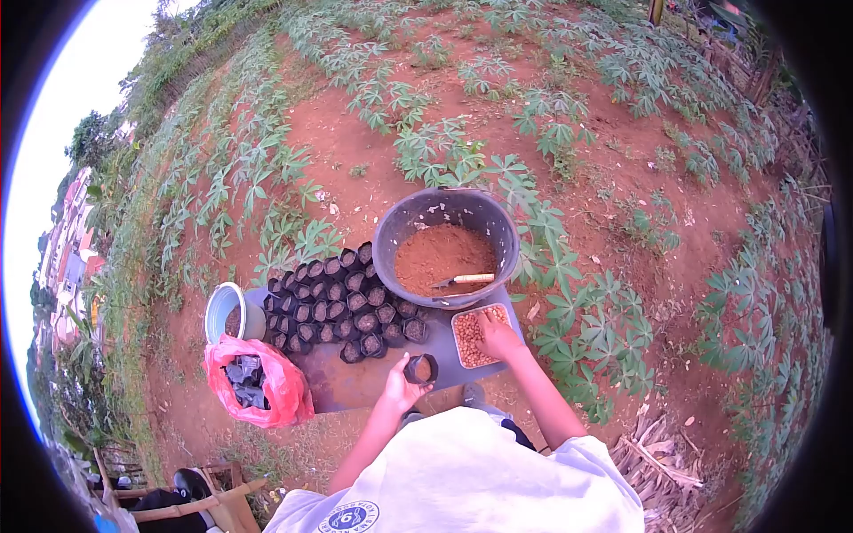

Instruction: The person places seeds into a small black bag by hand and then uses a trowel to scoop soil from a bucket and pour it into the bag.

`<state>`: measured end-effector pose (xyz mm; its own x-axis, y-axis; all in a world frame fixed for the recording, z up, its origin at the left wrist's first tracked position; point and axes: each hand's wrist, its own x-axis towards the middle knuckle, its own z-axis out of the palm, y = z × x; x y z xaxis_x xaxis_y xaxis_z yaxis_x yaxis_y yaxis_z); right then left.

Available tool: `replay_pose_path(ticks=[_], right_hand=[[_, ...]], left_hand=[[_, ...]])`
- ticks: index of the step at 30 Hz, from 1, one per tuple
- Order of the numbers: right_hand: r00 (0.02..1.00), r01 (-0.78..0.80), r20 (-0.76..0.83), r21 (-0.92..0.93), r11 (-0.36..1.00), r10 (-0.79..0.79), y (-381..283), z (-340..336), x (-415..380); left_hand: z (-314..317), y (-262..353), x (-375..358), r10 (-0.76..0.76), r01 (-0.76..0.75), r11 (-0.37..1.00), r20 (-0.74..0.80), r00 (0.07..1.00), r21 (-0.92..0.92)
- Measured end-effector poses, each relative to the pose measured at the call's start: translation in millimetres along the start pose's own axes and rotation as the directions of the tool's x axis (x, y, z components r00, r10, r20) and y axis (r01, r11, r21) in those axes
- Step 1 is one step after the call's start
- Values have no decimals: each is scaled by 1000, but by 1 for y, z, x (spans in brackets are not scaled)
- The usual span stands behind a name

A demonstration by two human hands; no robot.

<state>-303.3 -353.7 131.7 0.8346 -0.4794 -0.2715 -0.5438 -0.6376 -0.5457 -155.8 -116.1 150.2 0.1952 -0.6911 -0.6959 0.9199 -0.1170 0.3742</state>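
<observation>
Table: we see this grey top [329, 384] beneath the tub's near side; a bump could shake everything on it, and our shirt and arms mask part of its near edge.
Tub: our landmark [502, 244], wide, dark, part-filled with reddish soil. It seems to overhang the far edge, so a push might tip it; its base is hidden.
Pink bag: well left of the tub and nearer us, this sack [298, 382] sags at the table's end and could slide off; the dark sleeves inside are crumpled past counting.
Pail: left of the tub, the pale pail [255, 322] shows only a dark patch of contents.
Black bags: the filled rows [336, 309] stand close-packed left of the tub; a brushing sleeve could topple some.
Box: just nearer us than the tub, the seed box [454, 333] is shallow, so a hasty lift could scatter seeds.
Right hand: ours [499, 339] dips into it, fingertips buried; we cannot tell how far they are open or whether they grip anything.
Left hand: ours [397, 384], nearer us than the tub, curls round one small pot [424, 369]; squeezing could crumple its soft wall.
Trowel: inside the tub, its pale handle [474, 278] shows; soil hides the blade's tip.
</observation>
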Motion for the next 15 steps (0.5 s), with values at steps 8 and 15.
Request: replay_pose_path(ticks=[8,15], right_hand=[[958,0,274,-311,950,90,-13,16,-10],[990,4,131,-335,942,42,-1,53,-18]], left_hand=[[21,-7,2,30,-30,1000,-20,999,-5],[30,-12,6,52,-53,998,-13,999,-25]])
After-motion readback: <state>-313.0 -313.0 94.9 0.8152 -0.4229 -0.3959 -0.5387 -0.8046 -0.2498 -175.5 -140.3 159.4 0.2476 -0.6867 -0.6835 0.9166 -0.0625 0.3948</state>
